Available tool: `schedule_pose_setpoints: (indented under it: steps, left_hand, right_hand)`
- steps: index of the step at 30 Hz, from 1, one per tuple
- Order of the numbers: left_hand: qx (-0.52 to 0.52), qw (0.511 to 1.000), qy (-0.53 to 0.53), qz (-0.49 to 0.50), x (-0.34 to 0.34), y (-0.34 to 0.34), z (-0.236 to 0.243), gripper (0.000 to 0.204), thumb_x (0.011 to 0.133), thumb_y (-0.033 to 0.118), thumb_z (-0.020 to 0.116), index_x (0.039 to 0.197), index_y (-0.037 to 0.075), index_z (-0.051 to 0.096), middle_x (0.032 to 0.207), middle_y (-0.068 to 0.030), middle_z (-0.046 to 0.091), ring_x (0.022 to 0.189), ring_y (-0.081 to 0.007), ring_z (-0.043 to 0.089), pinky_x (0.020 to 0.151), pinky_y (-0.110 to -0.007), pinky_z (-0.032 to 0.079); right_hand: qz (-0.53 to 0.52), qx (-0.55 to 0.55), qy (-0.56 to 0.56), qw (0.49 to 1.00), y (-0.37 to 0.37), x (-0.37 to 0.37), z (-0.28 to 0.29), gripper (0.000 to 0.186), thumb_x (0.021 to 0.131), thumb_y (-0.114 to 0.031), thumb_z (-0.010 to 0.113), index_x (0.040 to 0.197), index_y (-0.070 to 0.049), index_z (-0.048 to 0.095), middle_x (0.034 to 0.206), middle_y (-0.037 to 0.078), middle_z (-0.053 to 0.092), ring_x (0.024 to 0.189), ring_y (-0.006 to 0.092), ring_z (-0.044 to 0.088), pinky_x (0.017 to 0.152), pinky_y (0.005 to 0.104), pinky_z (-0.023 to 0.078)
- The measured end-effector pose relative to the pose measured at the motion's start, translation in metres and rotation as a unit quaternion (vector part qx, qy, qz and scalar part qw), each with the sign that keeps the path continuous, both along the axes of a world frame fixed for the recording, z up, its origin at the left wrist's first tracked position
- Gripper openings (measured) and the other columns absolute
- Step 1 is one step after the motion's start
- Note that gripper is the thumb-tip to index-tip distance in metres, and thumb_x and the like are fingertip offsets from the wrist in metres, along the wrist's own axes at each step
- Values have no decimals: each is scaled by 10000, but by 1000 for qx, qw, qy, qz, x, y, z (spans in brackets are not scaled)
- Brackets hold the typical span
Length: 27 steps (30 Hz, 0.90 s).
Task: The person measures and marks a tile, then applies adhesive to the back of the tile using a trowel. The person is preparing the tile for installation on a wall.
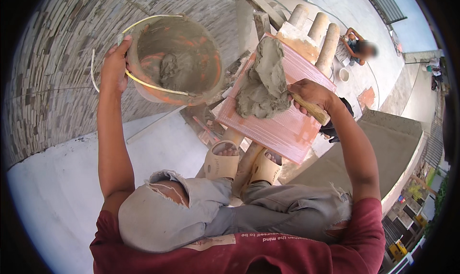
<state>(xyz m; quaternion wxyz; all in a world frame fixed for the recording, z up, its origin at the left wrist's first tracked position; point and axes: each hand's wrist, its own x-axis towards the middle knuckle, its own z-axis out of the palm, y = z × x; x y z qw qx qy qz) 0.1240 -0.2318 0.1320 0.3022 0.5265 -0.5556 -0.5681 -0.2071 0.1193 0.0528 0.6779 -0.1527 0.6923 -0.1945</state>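
My left hand (115,65) grips the rim of a mortar-smeared orange bucket (213,77), by its pale wire handle. The bucket is tilted toward me, with a lump of wet mortar (168,69) at the bottom. My right hand (314,97) is closed around the wooden handle of a trowel (311,110). Its blade is coated and hidden by grey mortar. Beneath the trowel lies a reddish ribbed tile (282,132), with a thick heap of mortar (256,101) near its middle and far edge.
Round pole ends (328,44) stick out beyond the tile; my sandalled feet (223,161) rest on poles on the near side. Stacked-stone wall (62,44) rises at left. Far below right, a person (357,46) sits near a pale bucket (344,74). A concrete ledge (354,149) stands at right.
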Motion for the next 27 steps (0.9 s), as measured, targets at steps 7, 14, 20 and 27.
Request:
schedule_pose_setpoints:
  steps: [7,14,20,27]
  left_hand:
    - [-6,1000,-12,-15,-2,12,15,270,971,318,671,879,69,618,666,16,545,527,-88,447,509,-255,365]
    - [-9,1000,3,-13,-1,12,16,274,975,319,660,886,62,623,687,0,581,544,-89,475,518,-261,379]
    - [-1,999,-3,-32,0,13,15,272,971,311,659,908,49,622,704,-10,602,543,-94,490,517,-262,389]
    - [-8,999,-24,-32,-9,19,18,286,962,322,665,925,40,628,713,-16,616,539,-99,499,523,-267,395]
  right_hand:
    - [13,21,3,1000,6,21,3,408,1038,-393,482,932,-14,591,631,41,545,416,137,533,360,299,448]
    - [-19,34,-92,995,19,50,-1,412,1028,-398,514,926,-6,589,610,49,547,395,148,537,332,300,451]
    - [-15,15,-103,994,26,77,4,424,1034,-384,503,897,11,576,610,63,555,413,170,559,364,319,474]
    - [146,-45,19,988,18,102,-5,430,1047,-323,463,903,58,602,625,119,579,461,230,611,481,380,526]
